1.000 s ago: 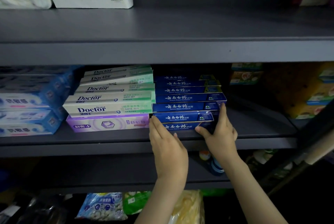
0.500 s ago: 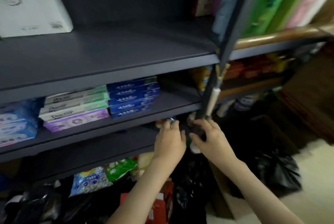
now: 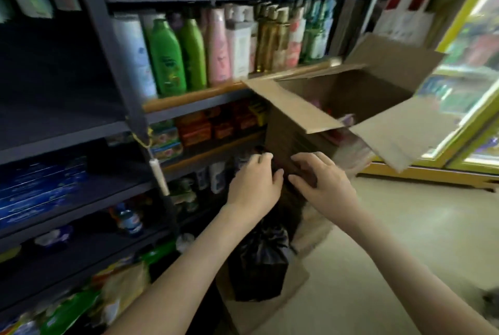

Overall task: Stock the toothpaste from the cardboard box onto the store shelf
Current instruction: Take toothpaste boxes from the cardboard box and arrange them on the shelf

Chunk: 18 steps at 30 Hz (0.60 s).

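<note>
1. Toothpaste (image 3: 40, 191) already stocked lies as blue cartons stacked flat on the store shelf (image 3: 113, 195), at 9 o'clock in the view. Any cartons left to stock would be inside the cardboard box (image 3: 294, 129), at 2 o'clock. Something pink and red shows under its flaps, too blurred to name.
2. The box stands with its flaps spread open, beside the shelving unit and above a black bag (image 3: 256, 267) that sits at 6 o'clock from it.
3. The left hand (image 3: 253, 188) hovers at the box's lower near corner, its fingers (image 3: 263, 157) loosely bent and holding nothing.
4. The right hand (image 3: 326, 188) is just beside it at 3 o'clock, with fingers (image 3: 310, 157) spread and lightly curved against the box's dark side wall. Whether they touch it is unclear, and they grip nothing.
5. Handling, as a judgement: each carton should be light, with stiff thin card that dents at the corners if squeezed. The glossy faces may slide when stacked.
6. The best hold is probably across the long narrow sides near the middle, several at once, kept level so that the stack does not fan out.
</note>
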Each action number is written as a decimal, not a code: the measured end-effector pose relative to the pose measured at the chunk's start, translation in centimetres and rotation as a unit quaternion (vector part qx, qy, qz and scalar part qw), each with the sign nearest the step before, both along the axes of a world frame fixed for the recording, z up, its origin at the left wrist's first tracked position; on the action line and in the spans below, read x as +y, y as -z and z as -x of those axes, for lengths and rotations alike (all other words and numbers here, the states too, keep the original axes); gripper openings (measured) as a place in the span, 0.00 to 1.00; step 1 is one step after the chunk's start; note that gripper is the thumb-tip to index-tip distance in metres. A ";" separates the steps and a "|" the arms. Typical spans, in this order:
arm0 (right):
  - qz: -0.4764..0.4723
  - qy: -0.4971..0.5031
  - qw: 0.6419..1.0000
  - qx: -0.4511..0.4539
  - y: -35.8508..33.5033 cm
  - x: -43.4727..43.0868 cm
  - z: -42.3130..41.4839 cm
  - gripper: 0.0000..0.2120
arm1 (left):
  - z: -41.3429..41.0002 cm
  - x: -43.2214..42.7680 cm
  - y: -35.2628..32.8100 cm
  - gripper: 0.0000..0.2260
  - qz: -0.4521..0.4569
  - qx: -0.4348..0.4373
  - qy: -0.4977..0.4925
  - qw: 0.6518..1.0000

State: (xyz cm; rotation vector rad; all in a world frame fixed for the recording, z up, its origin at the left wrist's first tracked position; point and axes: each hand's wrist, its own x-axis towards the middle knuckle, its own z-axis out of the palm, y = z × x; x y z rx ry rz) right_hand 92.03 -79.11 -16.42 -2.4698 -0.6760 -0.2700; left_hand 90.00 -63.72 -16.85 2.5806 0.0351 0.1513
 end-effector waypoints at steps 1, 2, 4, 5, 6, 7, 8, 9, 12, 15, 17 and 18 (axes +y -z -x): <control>0.000 0.003 1.000 -0.002 -0.6 -2.1 -0.7 0.17 | -0.8 -1.8 -0.7 0.21 -0.001 -0.019 0.007 1.000; -0.001 0.005 1.000 -0.006 -1.2 -4.1 -1.5 0.17 | -1.6 -3.5 -1.4 0.21 -0.004 -0.042 0.016 0.999; -0.001 0.006 1.000 -0.012 -2.1 -7.5 -3.2 0.18 | -3.4 -6.5 -2.6 0.21 -0.010 -0.081 0.039 0.996; 0.000 0.006 1.000 -0.012 -2.4 -9.0 -4.2 0.18 | -4.3 -7.7 -3.0 0.20 -0.015 -0.095 0.053 0.994; 0.001 0.005 1.000 -0.014 -2.6 -10.4 -5.4 0.18 | -5.4 -8.8 -3.3 0.20 -0.024 -0.105 0.068 0.992; 0.004 0.002 1.000 -0.018 -2.7 -11.8 -6.8 0.18 | -6.7 -9.7 -3.5 0.20 -0.038 -0.110 0.082 0.990; 0.011 0.002 1.000 -0.023 -2.7 -13.1 -8.2 0.19 | -8.0 -10.5 -3.5 0.21 -0.058 -0.111 0.093 0.988; 0.019 0.003 0.999 -0.026 -2.6 -14.4 -9.7 0.19 | -9.5 -11.0 -3.4 0.21 -0.081 -0.110 0.099 0.986; 0.024 0.007 0.999 -0.024 -1.9 -17.7 -14.6 0.21 | -14.1 -12.3 -2.9 0.26 -0.145 -0.089 0.095 0.981; 0.042 0.006 0.999 -0.021 -1.1 -20.3 -19.9 0.22 | -18.9 -13.7 -2.0 0.35 -0.160 -0.006 0.052 0.986; 0.055 -0.012 0.998 -0.016 -1.0 -21.7 -23.4 0.23 | -21.6 -15.0 -1.2 0.39 -0.173 0.044 0.003 0.984; 0.068 -0.035 0.997 -0.013 -0.9 -22.3 -25.1 0.25 | -22.7 -15.7 -0.8 0.40 -0.190 0.049 -0.021 0.980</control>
